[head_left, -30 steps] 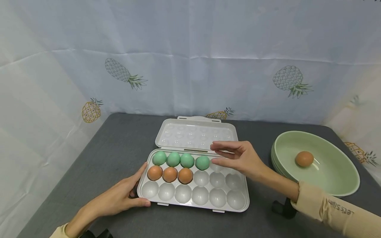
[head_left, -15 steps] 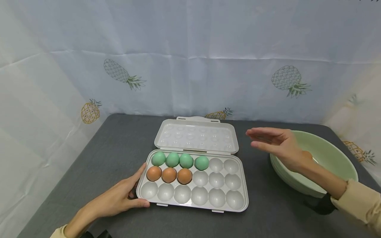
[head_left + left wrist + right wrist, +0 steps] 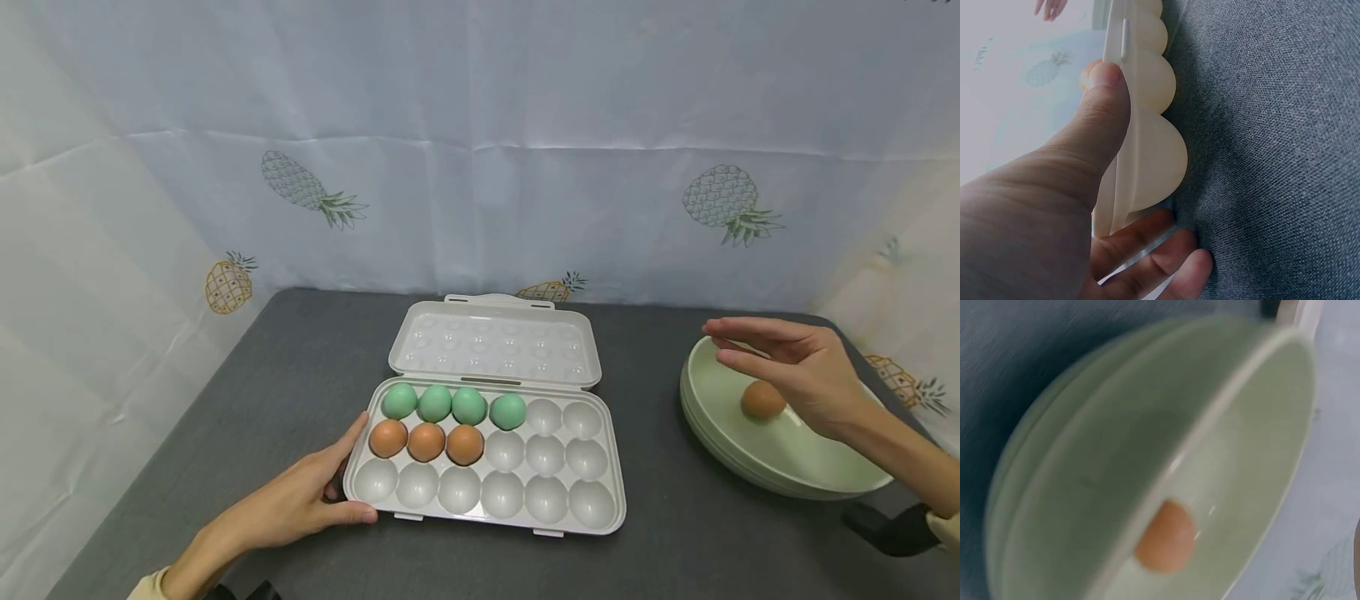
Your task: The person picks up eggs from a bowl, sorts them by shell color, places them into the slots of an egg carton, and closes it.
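A white plastic egg tray [image 3: 545, 454] lies with its dimpled lid [image 3: 495, 337] folded back. Several green eggs [image 3: 468, 406] sit in its far row, and 3 brown eggs [image 3: 426, 442] fill the left of the middle row. My left hand [image 3: 307, 492] holds the tray's near left corner; in the left wrist view its thumb [image 3: 1100, 119] lies along the rim while the fingers reach round the end. My right hand [image 3: 806, 371], straight-fingered and holding nothing, hovers over the green bowl [image 3: 705, 392], where one brown egg [image 3: 763, 400] rests.
The green bowl appears stacked, with further rims below it in the right wrist view. A dark grey cloth [image 3: 315, 367] covers the table. Behind it hangs a pale curtain [image 3: 480, 208] printed with pineapples.
My right hand has moved right, from above the tray to over the bowl, its fingers still extended. The left hand stays at the tray's corner, and the eggs have not moved.
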